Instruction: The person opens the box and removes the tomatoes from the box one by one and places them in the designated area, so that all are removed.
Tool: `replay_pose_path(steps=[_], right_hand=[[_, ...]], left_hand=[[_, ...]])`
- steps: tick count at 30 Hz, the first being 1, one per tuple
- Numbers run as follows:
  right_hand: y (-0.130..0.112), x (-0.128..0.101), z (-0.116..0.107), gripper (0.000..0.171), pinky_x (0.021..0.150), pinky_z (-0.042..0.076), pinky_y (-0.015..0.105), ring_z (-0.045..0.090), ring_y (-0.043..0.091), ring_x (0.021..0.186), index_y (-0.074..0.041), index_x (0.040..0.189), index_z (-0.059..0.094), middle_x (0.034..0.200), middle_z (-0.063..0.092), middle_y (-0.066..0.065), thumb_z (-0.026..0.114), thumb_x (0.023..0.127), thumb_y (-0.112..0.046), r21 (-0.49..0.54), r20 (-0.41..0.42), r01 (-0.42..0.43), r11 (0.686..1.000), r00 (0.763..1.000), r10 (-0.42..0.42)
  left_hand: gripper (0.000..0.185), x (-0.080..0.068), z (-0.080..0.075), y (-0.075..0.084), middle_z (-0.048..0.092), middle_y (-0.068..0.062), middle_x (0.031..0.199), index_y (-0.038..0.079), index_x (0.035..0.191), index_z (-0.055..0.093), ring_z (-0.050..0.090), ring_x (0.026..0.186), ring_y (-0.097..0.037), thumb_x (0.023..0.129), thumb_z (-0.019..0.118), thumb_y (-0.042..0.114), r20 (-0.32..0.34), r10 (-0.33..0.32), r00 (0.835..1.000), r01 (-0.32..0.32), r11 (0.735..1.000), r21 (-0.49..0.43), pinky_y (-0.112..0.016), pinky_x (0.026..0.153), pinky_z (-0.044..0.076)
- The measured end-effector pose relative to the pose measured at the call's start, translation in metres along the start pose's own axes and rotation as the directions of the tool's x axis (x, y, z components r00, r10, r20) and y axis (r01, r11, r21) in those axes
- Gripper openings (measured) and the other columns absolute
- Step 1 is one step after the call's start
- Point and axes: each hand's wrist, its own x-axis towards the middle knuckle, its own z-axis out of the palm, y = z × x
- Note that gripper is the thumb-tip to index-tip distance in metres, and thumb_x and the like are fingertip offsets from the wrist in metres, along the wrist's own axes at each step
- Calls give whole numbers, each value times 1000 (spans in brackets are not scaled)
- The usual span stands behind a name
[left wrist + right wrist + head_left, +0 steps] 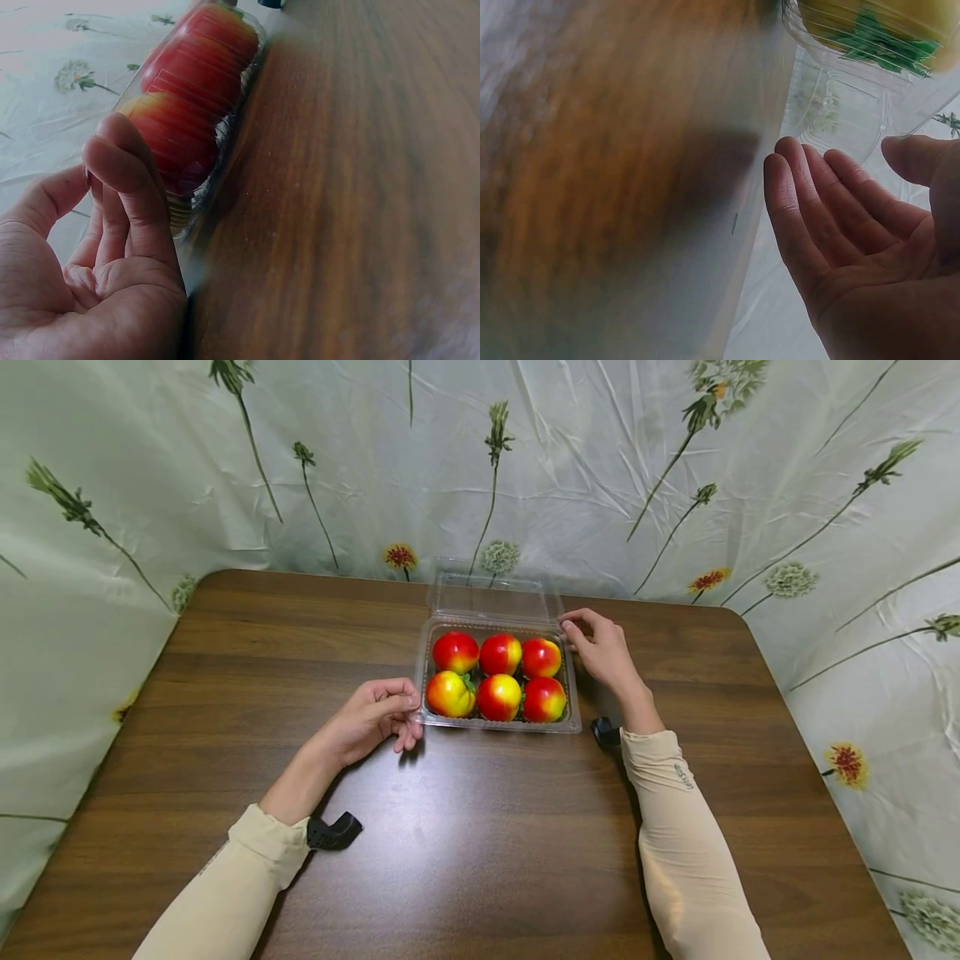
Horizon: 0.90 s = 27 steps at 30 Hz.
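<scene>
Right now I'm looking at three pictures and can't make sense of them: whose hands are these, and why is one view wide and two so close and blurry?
No machine here: a person in beige sleeves works with two bare hands. The wide picture comes from a camera on the person's head, looking down at a brown wooden table with flowered cloth hung behind it. The two close pictures come from cameras strapped to each wrist, so they see palm and fingers from very near.

On the table sits a clear plastic clamshell box with its lid open at the back. It holds six red-and-yellow fruits in two rows of three.

The left hand rests at the box's near left corner, its curled fingers against the plastic. The right hand is at the far right corner, its fingers fairly straight in the wrist view; whether it grips the rim I cannot tell.
</scene>
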Motion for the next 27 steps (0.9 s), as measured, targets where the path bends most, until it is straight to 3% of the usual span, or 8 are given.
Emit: replay_pose_path(steps=[13,27], right_hand=[[-5,-3,-2,31,84,59,42,69,23,95,-8,121,64,114,68,11,49,105,-30,-28,31,-25,999,999,25],[-8,-26,-5,44,84,58,43,70,25,90,-10,124,63,107,70,12,44,104,-45,-65,71,-12,998,997,17]], left_hand=[[16,2,0,2,69,-13,73,-8,95,52,66,57,-24,104,45,3,-20,25,999,-24,1000,11,-28,50,56],[14,20,-5,7,65,-10,68,-5,95,55,62,52,-22,103,49,4,-117,74,990,-65,995,80,-27,47,54]])
